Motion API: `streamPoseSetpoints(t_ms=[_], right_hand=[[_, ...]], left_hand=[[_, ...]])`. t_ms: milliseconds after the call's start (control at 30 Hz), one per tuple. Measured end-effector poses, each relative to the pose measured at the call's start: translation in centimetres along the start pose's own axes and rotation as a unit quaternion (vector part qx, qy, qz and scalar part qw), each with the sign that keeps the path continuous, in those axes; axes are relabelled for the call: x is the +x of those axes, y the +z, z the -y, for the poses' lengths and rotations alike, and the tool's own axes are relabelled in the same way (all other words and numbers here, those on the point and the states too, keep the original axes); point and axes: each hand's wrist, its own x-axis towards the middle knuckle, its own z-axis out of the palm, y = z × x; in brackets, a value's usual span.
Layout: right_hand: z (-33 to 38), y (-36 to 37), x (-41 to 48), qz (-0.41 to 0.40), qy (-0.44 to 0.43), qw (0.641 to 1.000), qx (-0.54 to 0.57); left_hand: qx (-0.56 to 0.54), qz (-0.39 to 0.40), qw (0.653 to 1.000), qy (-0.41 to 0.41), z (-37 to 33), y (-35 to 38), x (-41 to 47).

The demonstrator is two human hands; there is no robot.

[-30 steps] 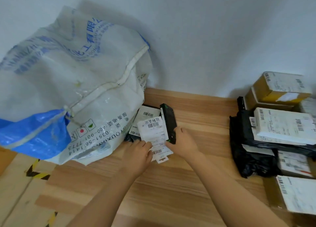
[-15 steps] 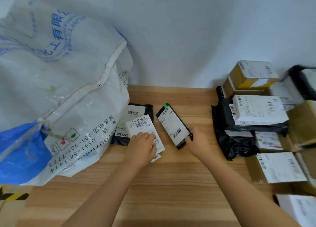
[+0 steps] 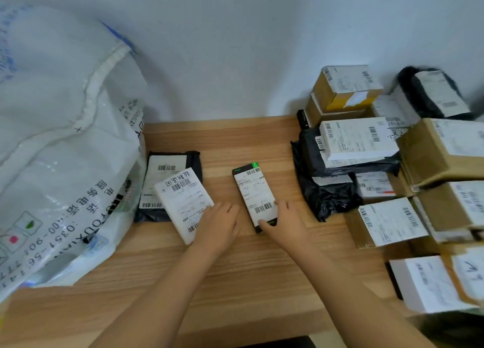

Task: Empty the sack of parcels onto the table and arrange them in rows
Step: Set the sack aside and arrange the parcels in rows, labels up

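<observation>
A big white woven sack (image 3: 60, 148) with blue print slumps at the left of the wooden table (image 3: 235, 282). Beside its mouth lies a black bag parcel (image 3: 170, 164), and a white-labelled flat parcel (image 3: 183, 201) overlaps it. My left hand (image 3: 218, 224) rests on that white parcel's near corner with fingers straight. A slim black box with a white label (image 3: 255, 195) lies flat in the middle of the table. My right hand (image 3: 284, 224) holds its near end, thumb on the bottom edge and fingers on its right side.
Many parcels are piled at the right: brown cartons (image 3: 343, 91), a black plastic bag (image 3: 327, 190), labelled boxes (image 3: 387, 222) and a white box (image 3: 429, 282) near the front edge. A white wall stands behind the table.
The slim black box went from standing on edge beside the white parcel to lying flat further right, apart from it. My right hand moved with it. The view swung right.
</observation>
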Motion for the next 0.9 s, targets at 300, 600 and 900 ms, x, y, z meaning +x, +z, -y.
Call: streamPoseSetpoints(t_ms=[300, 600, 900], right_hand=[[1.7, -0.4, 2.7, -0.011, -0.036, 0.998, -0.043], [3.0, -5.8, 13.2, -0.077, -0.006, 0.995, -0.069], [3.0, -5.5, 17.3, -0.072, -0.013, 0.982, -0.171]], left_hand=[[0.023, 0.002, 0.999, -0.026, 0.6, 0.3, 1.9], [0.013, -0.031, 0.996, -0.087, 1.8, -0.3, 7.1], [0.023, -0.038, 0.994, -0.098, 3.5, 0.3, 8.0]])
